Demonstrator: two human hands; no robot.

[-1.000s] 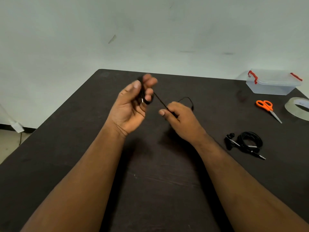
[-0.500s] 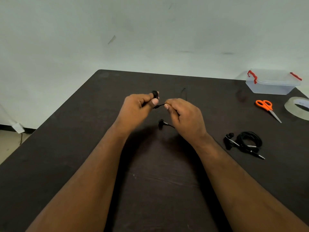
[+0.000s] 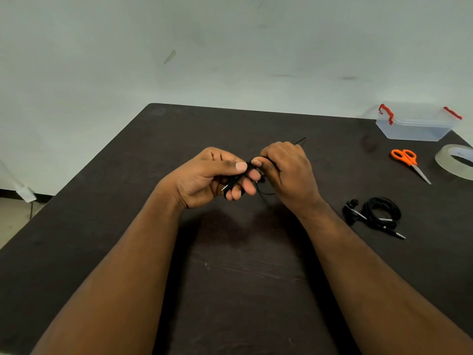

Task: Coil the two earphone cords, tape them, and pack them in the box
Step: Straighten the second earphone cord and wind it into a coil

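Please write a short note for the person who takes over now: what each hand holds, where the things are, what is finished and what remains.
Left hand: grips the partly coiled black cord; its plug sticks out below the fingers.
Right hand: pinches the same cord's loose end, winding it on.
Second earphone cord: coiled, lying on the table to the right; no tape on it that I can see.
Tape roll, scissors and closed box: far right.
Done: one cord coiled.
Left: finish this coil, tape both, open the box, pack them.
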